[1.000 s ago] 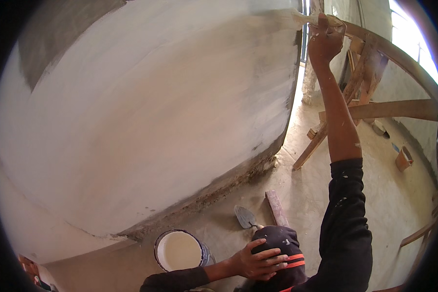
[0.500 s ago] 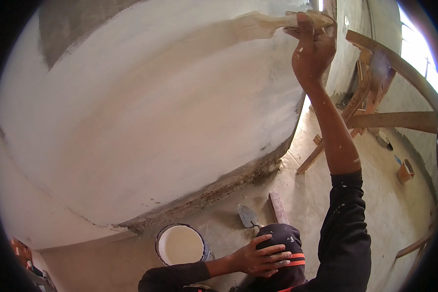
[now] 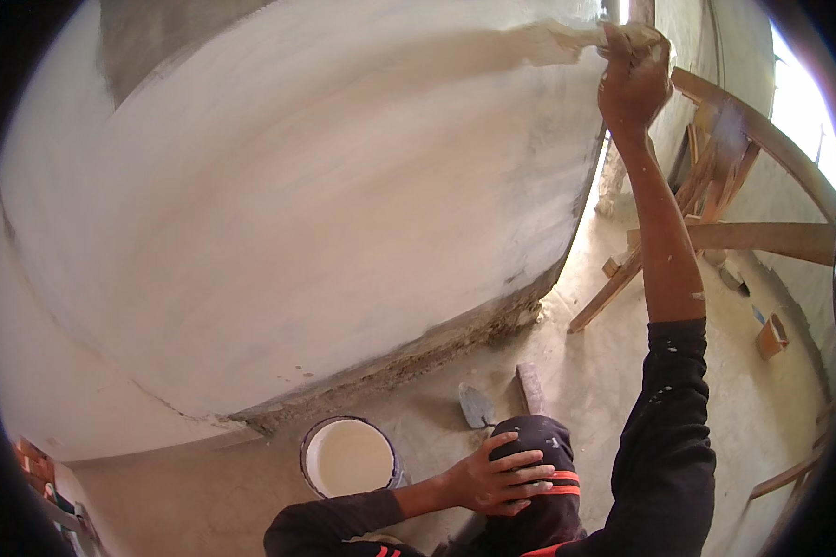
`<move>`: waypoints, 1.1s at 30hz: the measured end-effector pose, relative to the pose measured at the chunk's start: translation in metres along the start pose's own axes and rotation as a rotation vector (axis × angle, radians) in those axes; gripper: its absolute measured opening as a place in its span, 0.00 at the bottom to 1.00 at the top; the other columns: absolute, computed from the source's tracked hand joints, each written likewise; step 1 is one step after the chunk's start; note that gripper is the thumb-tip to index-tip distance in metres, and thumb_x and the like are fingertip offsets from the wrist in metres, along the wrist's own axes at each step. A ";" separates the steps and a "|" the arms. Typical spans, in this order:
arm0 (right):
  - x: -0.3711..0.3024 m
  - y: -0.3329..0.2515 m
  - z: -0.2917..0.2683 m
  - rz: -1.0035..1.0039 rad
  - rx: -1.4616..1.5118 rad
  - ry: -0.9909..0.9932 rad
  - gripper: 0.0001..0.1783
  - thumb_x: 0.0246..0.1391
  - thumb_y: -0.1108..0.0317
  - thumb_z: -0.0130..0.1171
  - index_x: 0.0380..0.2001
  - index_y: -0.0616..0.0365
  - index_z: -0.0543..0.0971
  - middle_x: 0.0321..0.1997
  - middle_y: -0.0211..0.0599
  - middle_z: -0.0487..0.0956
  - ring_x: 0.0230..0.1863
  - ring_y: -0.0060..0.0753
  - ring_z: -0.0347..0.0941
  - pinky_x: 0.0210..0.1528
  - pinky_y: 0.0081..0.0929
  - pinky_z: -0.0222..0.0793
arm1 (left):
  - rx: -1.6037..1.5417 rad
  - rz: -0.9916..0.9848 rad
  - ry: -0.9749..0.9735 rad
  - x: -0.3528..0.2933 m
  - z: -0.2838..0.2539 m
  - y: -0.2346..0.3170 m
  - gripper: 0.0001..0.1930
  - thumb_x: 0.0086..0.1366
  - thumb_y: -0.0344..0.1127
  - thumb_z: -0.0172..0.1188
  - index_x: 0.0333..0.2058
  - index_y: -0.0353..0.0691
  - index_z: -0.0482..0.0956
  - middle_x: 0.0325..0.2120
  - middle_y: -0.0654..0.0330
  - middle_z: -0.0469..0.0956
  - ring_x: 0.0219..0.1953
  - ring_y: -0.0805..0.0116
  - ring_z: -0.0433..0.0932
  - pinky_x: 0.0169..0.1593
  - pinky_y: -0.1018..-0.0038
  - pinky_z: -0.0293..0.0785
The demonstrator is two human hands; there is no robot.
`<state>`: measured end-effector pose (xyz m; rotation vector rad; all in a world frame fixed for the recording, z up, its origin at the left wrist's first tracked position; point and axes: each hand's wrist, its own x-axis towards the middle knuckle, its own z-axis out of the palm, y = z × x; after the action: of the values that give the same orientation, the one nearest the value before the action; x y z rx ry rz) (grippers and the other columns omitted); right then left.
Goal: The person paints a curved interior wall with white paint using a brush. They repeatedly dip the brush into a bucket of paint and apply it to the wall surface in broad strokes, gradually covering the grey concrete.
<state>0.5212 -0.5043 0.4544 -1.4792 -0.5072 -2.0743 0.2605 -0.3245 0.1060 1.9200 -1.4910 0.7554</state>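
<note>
At the upper right, my right hand [image 3: 636,88] is closed round the handle of a wide paint brush [image 3: 562,43]. The pale bristles press against the wall [image 3: 344,213], near its right edge. This wall is coated whitish, with a bare grey patch at the upper left. My left hand [image 3: 500,476] lies with spread fingers on my bent knee [image 3: 537,434] and holds nothing. Just left of that forearm stands a bucket [image 3: 307,457] of cream-coloured liquid.
Beyond my knee, a trowel [image 3: 476,407] and a narrow block [image 3: 530,388] lie on the floor [image 3: 604,408]. Wooden trestle-like timbers [image 3: 762,239] stand at the right, with a small orange container [image 3: 772,338] below them. A rough ledge [image 3: 418,356] runs along the wall's foot.
My right hand has carried the brush rightward along the wall, toward its edge. The view has shifted slightly. My left hand stays on the knee.
</note>
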 end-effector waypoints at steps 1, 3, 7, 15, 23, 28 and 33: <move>0.002 0.001 -0.003 -0.036 -0.110 0.004 0.25 0.52 0.49 0.58 0.39 0.62 0.72 0.27 0.40 0.81 0.30 0.35 0.79 0.36 0.29 0.71 | -0.010 -0.002 -0.003 0.000 -0.001 -0.001 0.18 0.57 0.48 0.56 0.47 0.60 0.75 0.55 0.73 0.68 0.57 0.71 0.63 0.62 0.53 0.51; 0.001 -0.002 -0.005 0.048 -0.117 -0.003 0.25 0.52 0.48 0.57 0.40 0.60 0.72 0.28 0.40 0.81 0.31 0.38 0.79 0.37 0.32 0.71 | -0.014 -0.026 0.006 -0.003 -0.006 0.001 0.18 0.56 0.48 0.57 0.47 0.60 0.75 0.55 0.74 0.68 0.56 0.71 0.64 0.62 0.53 0.51; 0.007 0.003 0.000 0.134 -0.114 -0.039 0.24 0.53 0.47 0.56 0.40 0.57 0.73 0.28 0.41 0.80 0.31 0.42 0.78 0.38 0.36 0.70 | 0.002 -0.038 0.018 -0.003 -0.009 0.006 0.19 0.56 0.48 0.58 0.48 0.61 0.75 0.54 0.73 0.68 0.56 0.71 0.64 0.62 0.53 0.51; -0.007 -0.047 0.014 0.035 0.155 0.001 0.14 0.58 0.53 0.52 0.36 0.52 0.72 0.23 0.27 0.80 0.18 0.27 0.76 0.21 0.23 0.70 | 0.021 -0.072 -0.008 0.005 -0.016 0.012 0.20 0.56 0.48 0.58 0.49 0.61 0.75 0.54 0.73 0.69 0.57 0.70 0.63 0.62 0.54 0.51; -0.022 -0.140 0.014 -0.191 0.444 -0.073 0.14 0.55 0.62 0.58 0.40 0.57 0.71 0.26 0.31 0.81 0.26 0.28 0.80 0.26 0.19 0.74 | 0.003 -0.078 -0.005 0.004 -0.016 0.016 0.20 0.57 0.47 0.57 0.50 0.60 0.74 0.54 0.72 0.69 0.58 0.70 0.62 0.64 0.54 0.50; -0.013 -0.182 0.012 -0.169 0.830 -0.144 0.15 0.55 0.67 0.57 0.41 0.63 0.67 0.29 0.37 0.80 0.29 0.29 0.80 0.29 0.20 0.75 | -0.008 -0.076 -0.014 0.005 -0.020 0.015 0.20 0.58 0.46 0.57 0.51 0.59 0.74 0.54 0.72 0.68 0.59 0.69 0.62 0.64 0.54 0.50; 0.000 -0.168 0.017 0.038 1.199 -0.148 0.14 0.58 0.72 0.50 0.44 0.67 0.63 0.33 0.45 0.79 0.36 0.30 0.78 0.37 0.23 0.76 | -0.009 -0.063 0.000 0.006 -0.021 0.015 0.20 0.58 0.46 0.57 0.50 0.58 0.74 0.55 0.71 0.68 0.59 0.69 0.62 0.63 0.54 0.50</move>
<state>0.4303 -0.3626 0.4610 -0.8515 -1.4250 -1.1548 0.2456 -0.3154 0.1261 1.9515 -1.4242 0.7193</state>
